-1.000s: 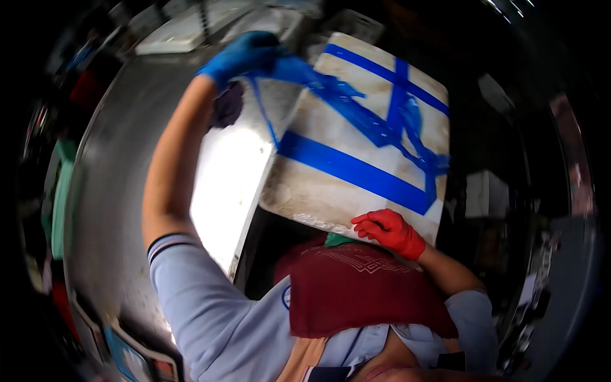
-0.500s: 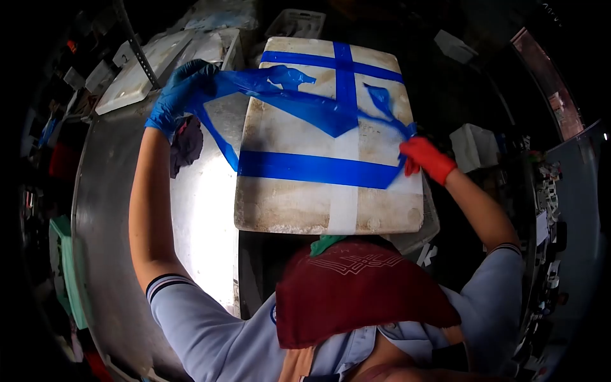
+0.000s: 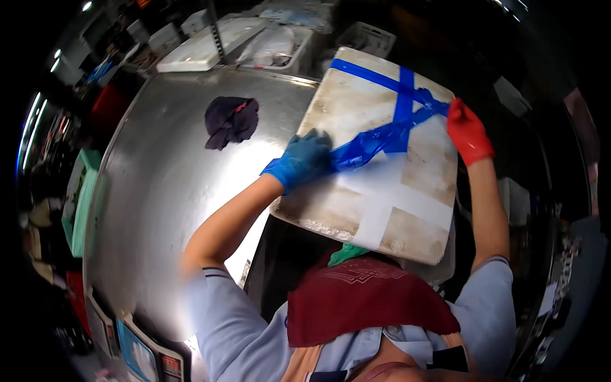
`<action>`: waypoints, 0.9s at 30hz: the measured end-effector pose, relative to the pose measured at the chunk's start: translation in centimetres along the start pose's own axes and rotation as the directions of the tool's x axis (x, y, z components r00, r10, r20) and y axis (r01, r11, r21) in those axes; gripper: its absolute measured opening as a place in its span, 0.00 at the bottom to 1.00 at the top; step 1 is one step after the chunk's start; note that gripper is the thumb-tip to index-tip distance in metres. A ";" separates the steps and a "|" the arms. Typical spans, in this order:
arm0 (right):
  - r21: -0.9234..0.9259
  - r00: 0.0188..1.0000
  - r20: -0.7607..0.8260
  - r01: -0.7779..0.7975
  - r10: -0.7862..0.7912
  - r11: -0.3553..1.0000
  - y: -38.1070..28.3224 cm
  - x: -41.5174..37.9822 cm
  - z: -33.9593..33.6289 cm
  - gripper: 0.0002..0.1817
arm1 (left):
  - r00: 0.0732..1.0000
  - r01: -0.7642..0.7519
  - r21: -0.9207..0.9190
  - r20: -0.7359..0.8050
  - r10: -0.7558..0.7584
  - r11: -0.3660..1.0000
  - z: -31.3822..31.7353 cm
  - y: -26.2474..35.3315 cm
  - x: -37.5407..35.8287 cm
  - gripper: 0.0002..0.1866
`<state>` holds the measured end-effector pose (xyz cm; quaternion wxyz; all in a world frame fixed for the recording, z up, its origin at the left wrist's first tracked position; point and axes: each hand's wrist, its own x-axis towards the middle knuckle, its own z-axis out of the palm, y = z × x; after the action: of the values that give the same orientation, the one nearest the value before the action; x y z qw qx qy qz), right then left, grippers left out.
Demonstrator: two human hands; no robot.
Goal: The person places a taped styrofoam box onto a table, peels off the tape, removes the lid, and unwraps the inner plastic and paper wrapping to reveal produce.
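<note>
Blue tape point(image 3: 372, 143), rumpled and bunched, lies slantwise over the foam box point(image 3: 356, 108) at twelve o'clock from me, running across its top from nine to two. My right hand point(image 3: 470, 132), red-gloved, curls at the two o'clock end, fingers nearly closed and seemingly on the tape. My left hand point(image 3: 300, 162), blue-gloved, bends over the nine o'clock edge with tape emerging beside it; I cannot tell whether those fingers grip or only press. Having a hand at each side probably holds the strip stretched and the box steady. Flat bands point(image 3: 406, 92) cross near one; the foam is off-white, brown-stained, round-cornered, with a paler cross point(image 3: 379, 210) toward six. At ten, a soft dark cloth point(image 3: 232, 122) slumps in folds on the smooth steel table point(image 3: 146, 210)
</note>
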<state>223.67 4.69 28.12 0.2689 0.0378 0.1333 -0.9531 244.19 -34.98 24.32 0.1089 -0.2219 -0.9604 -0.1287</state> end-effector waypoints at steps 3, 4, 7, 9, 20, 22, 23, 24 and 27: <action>-0.927 0.969 -0.199 -0.138 -0.148 0.348 2.5 -5.3 3.5 0.16 | 0.942 0.327 -0.403 0.212 -0.261 0.855 -0.1 -3.3 1.1 0.09; -0.916 0.920 -0.389 -0.381 -0.045 0.126 3.2 -7.6 4.1 0.19 | 0.896 0.437 -0.677 0.271 -0.352 0.592 -0.8 -4.1 0.8 0.09; -0.689 0.740 -0.672 -0.639 -0.029 -0.341 7.8 -12.7 3.7 0.26 | 0.833 0.525 -0.797 0.407 -0.375 0.298 -3.0 -5.4 1.2 0.08; -0.794 0.913 -0.374 -0.407 -0.166 -0.452 9.1 -15.2 -1.4 0.19 | 0.849 0.513 -0.790 0.409 -0.335 0.336 -1.4 -8.0 2.4 0.07; -0.396 0.988 0.118 -0.042 -0.096 -0.917 17.6 -17.5 -2.5 0.30 | 0.778 0.614 -0.617 0.577 -0.247 0.493 -2.2 -11.6 4.1 0.07; -0.389 0.990 0.110 -0.041 -0.090 -0.920 17.7 -17.5 -2.4 0.29 | 0.765 0.634 -0.603 0.582 -0.276 0.484 -1.9 -13.9 4.2 0.07; -0.387 0.991 0.104 -0.041 -0.088 -0.921 17.8 -17.5 -2.3 0.29 | 0.757 0.644 -0.596 0.586 -0.289 0.479 -1.5 -15.1 4.2 0.07; -0.399 0.991 0.097 -0.045 -0.090 -0.916 18.0 -17.4 -2.0 0.29 | 0.811 0.576 -0.655 0.534 -0.240 0.489 -0.1 -16.4 4.4 0.08; -0.424 0.991 0.093 -0.051 -0.100 -0.904 18.2 -17.4 -2.0 0.29 | 0.846 0.521 -0.651 0.481 -0.230 0.552 2.0 -18.0 6.2 0.07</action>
<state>247.99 -0.91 24.46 0.0359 -0.2245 0.9697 -0.0892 230.23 -47.53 20.49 -0.1931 -0.0510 -0.8425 -0.5003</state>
